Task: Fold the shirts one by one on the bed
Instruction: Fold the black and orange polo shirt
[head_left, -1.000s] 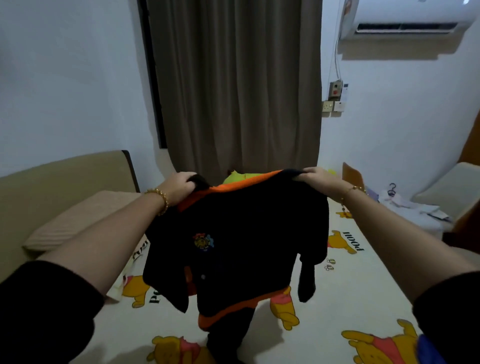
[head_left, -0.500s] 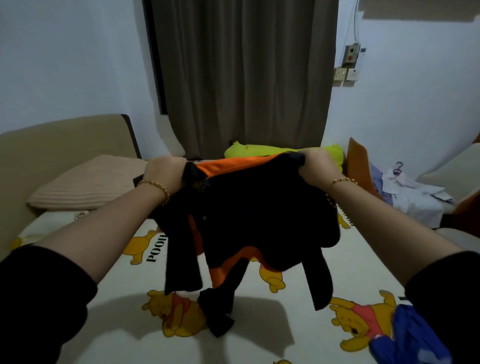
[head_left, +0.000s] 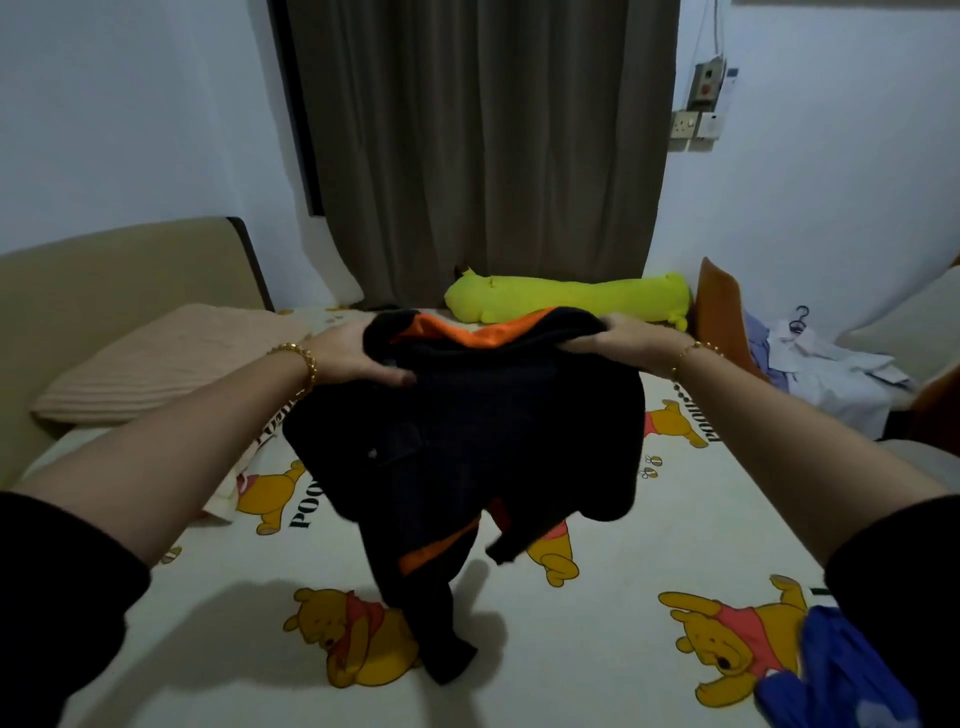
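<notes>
Holding a black shirt (head_left: 483, 431) up over the bed (head_left: 597, 634), a person is gripping it at the orange-lined collar end. The left hand (head_left: 353, 358) is pinching one shoulder with the thumb on top, and the right hand (head_left: 628, 345) is curling round the other. The shirt's lowest folds appear to be brushing the bed. The cloth is hanging limp and bunching, so it is probably light, soft and floppy. The shoulder seams are looking like the surest hold.

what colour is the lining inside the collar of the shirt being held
Orange, against the otherwise black shirt; the head view shows it best.
</notes>
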